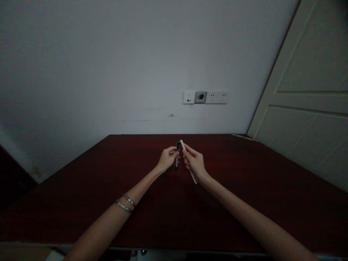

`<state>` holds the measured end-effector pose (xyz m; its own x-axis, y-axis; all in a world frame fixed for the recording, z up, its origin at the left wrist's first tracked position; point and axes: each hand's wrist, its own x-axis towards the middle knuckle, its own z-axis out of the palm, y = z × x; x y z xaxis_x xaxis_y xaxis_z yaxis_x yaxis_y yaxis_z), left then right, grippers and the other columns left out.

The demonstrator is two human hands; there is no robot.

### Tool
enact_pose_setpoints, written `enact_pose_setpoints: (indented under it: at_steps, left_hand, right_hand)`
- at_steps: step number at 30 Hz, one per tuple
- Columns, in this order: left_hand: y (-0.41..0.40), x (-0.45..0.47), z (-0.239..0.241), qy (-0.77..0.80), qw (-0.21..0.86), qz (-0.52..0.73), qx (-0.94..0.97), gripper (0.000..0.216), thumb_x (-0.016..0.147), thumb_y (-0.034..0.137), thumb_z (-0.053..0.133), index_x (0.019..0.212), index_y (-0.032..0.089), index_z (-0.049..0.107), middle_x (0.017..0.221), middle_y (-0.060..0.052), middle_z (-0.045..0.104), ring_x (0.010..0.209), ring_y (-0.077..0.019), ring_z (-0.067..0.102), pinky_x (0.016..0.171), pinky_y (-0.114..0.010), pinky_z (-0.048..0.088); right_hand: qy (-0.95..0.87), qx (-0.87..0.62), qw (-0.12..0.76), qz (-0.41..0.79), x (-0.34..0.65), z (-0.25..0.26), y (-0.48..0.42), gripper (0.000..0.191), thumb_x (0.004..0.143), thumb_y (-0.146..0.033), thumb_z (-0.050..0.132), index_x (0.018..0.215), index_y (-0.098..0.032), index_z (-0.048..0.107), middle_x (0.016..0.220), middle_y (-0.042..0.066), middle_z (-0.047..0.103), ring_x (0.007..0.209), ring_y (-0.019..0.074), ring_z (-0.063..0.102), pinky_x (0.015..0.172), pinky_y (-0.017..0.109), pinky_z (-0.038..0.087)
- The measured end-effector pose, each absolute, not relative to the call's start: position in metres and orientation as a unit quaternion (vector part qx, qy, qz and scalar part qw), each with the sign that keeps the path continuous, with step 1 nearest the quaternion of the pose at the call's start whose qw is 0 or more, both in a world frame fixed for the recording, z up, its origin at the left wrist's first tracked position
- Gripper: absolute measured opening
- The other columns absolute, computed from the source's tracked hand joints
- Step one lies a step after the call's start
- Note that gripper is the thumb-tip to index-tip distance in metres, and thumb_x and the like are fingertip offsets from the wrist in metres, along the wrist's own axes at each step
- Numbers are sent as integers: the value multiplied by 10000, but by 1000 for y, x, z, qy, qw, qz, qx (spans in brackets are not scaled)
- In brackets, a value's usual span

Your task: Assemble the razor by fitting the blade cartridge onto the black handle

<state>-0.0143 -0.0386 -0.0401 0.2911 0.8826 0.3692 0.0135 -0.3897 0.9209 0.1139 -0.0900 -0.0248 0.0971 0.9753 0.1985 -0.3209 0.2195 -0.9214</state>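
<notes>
Above the table's middle, my left hand [168,158] pinches a slim black-and-grey object [176,159] with a bent dark top; its kind is too small to make out. My right hand [196,162] is closed around a long, thin white stick [193,177], which slants from upper left to lower right. The stick's upper end is right beside the dark bent top. I cannot tell whether the two touch. Fingers of both hands hide part of each object.
A dark red-brown table [141,203] spreads beneath both arms and meets a pale wall [136,65] at the back. Wall sockets [216,97] sit above its far edge. On the right stands a light panelled door [307,119]. Two bracelets [124,206] circle my left forearm.
</notes>
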Motion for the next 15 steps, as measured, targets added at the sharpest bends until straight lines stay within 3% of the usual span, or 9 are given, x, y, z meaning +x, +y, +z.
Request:
enact_pose_setpoints:
  at_steps: [15]
  left_hand:
    - [-39, -16, -51, 343, 451, 486, 666, 290, 731, 303, 606, 942, 105, 583, 634, -24, 616, 476, -118, 574, 454, -221, 457]
  right_hand:
    - [-443, -359, 639, 515, 111, -25, -96, 656, 648, -400, 666, 1233, -143, 514, 551, -65, 472, 341, 9, 284, 301, 151, 180]
